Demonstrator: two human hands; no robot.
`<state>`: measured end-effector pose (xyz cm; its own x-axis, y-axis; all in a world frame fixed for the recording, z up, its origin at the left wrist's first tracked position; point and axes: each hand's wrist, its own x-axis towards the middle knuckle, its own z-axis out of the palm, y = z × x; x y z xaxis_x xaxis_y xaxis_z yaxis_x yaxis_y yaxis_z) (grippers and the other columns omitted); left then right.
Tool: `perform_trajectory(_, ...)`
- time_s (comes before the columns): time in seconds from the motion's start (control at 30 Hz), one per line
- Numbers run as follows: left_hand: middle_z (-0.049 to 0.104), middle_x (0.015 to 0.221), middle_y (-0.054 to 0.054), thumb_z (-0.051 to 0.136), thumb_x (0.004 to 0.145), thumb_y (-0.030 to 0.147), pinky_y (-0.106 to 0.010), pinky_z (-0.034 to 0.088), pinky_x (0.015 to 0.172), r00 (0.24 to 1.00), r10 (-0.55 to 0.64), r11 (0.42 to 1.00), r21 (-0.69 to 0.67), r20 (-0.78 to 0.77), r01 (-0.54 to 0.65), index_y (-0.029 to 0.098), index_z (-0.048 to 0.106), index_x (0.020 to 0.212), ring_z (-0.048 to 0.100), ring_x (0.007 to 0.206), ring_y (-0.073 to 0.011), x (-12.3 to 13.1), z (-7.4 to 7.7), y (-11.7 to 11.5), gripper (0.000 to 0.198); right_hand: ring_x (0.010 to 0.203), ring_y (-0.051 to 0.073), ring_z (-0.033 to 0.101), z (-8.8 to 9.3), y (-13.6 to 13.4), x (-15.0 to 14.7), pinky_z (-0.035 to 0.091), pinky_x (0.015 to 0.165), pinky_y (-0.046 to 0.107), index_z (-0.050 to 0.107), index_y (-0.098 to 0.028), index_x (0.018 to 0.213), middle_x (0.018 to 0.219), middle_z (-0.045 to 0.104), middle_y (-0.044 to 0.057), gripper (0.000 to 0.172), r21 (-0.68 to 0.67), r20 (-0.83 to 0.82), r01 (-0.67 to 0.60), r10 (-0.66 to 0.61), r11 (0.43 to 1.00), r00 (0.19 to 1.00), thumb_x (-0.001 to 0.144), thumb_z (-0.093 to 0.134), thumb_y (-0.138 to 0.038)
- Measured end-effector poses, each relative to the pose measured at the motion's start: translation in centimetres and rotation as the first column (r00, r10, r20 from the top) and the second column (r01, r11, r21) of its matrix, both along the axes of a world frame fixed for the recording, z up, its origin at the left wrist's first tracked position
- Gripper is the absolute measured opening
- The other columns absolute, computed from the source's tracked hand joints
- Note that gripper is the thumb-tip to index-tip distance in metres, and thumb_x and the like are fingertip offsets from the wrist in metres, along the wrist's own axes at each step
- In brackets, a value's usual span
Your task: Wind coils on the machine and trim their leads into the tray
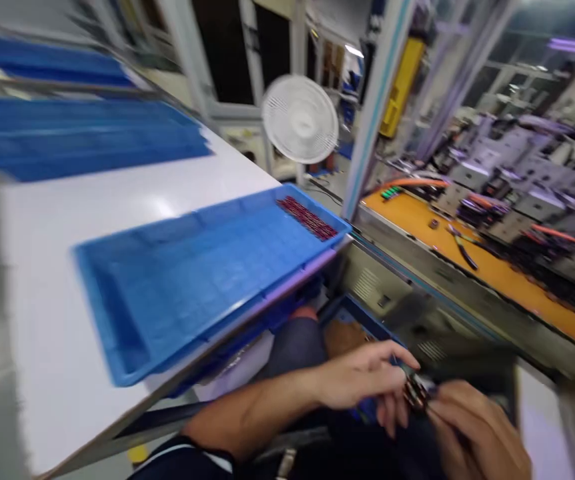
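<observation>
Low in the view, above my lap, my left hand (367, 380) curls its fingers around a small cluster of shiny, copper-coloured metal parts (416, 393). From the other side, my right hand (477, 423) has its thumb and fingers closed at the edge of the same parts. Blur hides their exact kind. To the left, a long blue tray (192, 267) rests on the white table, with a bundle of thin dark-red pieces (307, 219) lying in its far right end. Neither hand touches that tray.
More blue trays (92, 137) stand further back on the white table (42, 253). A white fan (301, 120) is behind. On the right, a machine with an orange bed (417, 220) carries pliers (462, 247). A blue bin (367, 317) sits below, beyond my hands.
</observation>
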<state>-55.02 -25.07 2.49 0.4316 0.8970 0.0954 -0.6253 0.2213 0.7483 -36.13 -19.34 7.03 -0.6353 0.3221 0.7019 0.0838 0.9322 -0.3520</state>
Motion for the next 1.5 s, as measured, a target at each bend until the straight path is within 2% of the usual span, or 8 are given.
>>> perform_trajectory(0.17, 0.068, 0.059, -0.002, 0.068, 0.084, 0.053, -0.015, 0.043, 0.043, 0.995, -0.092, 0.993, -0.067, 0.037, 0.095, 0.014, 0.059, 0.096, 0.063, 0.044, -0.0109, 0.2, -0.3, -0.2, 0.042, 0.059, 0.013, 0.062, 2.2, -0.2, -0.7, 0.053, 0.056, 0.024, 0.061, -0.017, 0.094, 0.071, 0.065, 0.003, 0.011, 0.124, 0.037, -0.044, 0.04, 0.991, 0.999, 0.091, 0.054, -0.008)
perform_trajectory(0.43, 0.068, 0.086, -0.001, 0.076, 0.082, 0.028, -0.018, 0.054, 0.055, 0.976, 0.217, 0.976, 0.023, -0.008, -0.217, 0.02, 0.053, 0.098, 0.072, 0.064, -0.0128, 0.9, 0.5, -0.6, 0.028, 0.063, 0.013, 0.063, 1.5, -0.6, -0.2, 0.053, 0.055, 0.023, 0.061, -0.018, 0.094, 0.075, 0.066, 0.004, 0.015, -0.003, 0.017, 0.109, -0.109, 0.994, 0.994, 0.085, 0.057, -0.006)
perform_trajectory(0.63, 0.067, 0.096, -0.004, 0.076, 0.079, 0.013, -0.023, 0.058, 0.07, 0.839, 0.541, 0.826, 0.226, -0.058, -0.517, 0.015, 0.054, 0.074, 0.069, 0.074, -0.0107, 1.5, 0.7, -0.4, 0.022, 0.063, 0.012, 0.059, 1.1, -1.6, -1.5, 0.05, 0.057, 0.023, 0.062, -0.018, 0.087, 0.072, 0.061, 0.002, 0.016, -0.253, -0.112, 0.168, -0.202, 0.953, 0.973, 0.084, 0.057, -0.003)
perform_trajectory(0.73, 0.07, 0.091, -0.002, 0.076, 0.075, 0.005, -0.02, 0.057, 0.072, 0.776, 0.629, 0.755, 0.283, -0.054, -0.592, 0.017, 0.06, 0.085, 0.067, 0.075, -0.0087, 1.6, 0.4, -0.1, 0.022, 0.06, 0.011, 0.056, 0.4, -2.0, -1.7, 0.046, 0.054, 0.022, 0.063, -0.018, 0.081, 0.07, 0.058, 0.001, 0.011, -0.597, -0.142, 0.094, -0.22, 0.797, 0.965, 0.087, 0.058, -0.009)
perform_trajectory(0.9, 0.072, 0.101, -0.007, 0.078, 0.073, 0.004, -0.025, 0.059, 0.078, 0.707, 0.69, 0.703, 0.375, -0.157, -0.604, 0.02, 0.071, 0.098, 0.071, 0.091, -0.016, 1.1, -0.4, 0.4, 0.03, 0.055, 0.009, 0.055, -1.6, -1.6, -1.1, 0.044, 0.054, 0.021, 0.065, -0.017, 0.079, 0.065, 0.058, -0.002, 0.013, -0.964, -0.134, -0.1, -0.127, 0.246, 0.983, 0.089, 0.067, -0.026)
perform_trajectory(1.13, 0.071, 0.11, -0.007, 0.077, 0.072, 0.0, -0.036, 0.06, 0.089, 0.721, 0.676, 0.708, 0.407, -0.152, -0.578, 0.022, 0.073, 0.09, 0.073, 0.098, -0.0207, 0.7, -0.7, 0.6, 0.028, 0.047, 0.008, 0.052, -1.7, -1.4, -1.8, 0.042, 0.05, 0.021, 0.066, -0.014, 0.076, 0.055, 0.058, -0.003, 0.028, -0.97, -0.216, -0.228, -0.128, -0.083, 0.968, 0.077, 0.079, -0.039)
perform_trajectory(1.27, 0.074, 0.107, -0.003, 0.076, 0.072, -0.004, -0.036, 0.06, 0.09, 0.754, 0.646, 0.72, 0.418, -0.115, -0.554, 0.024, 0.074, 0.092, 0.073, 0.1, -0.0206, 0.6, -0.6, 0.8, 0.035, 0.043, 0.008, 0.05, -1.5, -1.1, -2.1, 0.041, 0.045, 0.02, 0.062, -0.014, 0.07, 0.05, 0.056, -0.004, 0.032, -0.949, -0.25, -0.265, -0.103, -0.171, 0.963, 0.074, 0.082, -0.039)
perform_trajectory(1.5, 0.079, 0.095, -0.004, 0.082, 0.071, 0.006, -0.049, 0.054, 0.1, 0.776, 0.622, 0.749, 0.37, -0.105, -0.55, 0.023, 0.075, 0.085, 0.071, 0.108, -0.0275, 0.7, -0.3, 0.7, 0.024, 0.052, 0.008, 0.054, -2.8, -0.6, -2.1, 0.048, 0.047, 0.02, 0.068, -0.013, 0.093, 0.07, 0.058, -0.001, 0.037, -0.926, -0.359, -0.353, 0.017, -0.133, 0.933, 0.075, 0.081, -0.042)
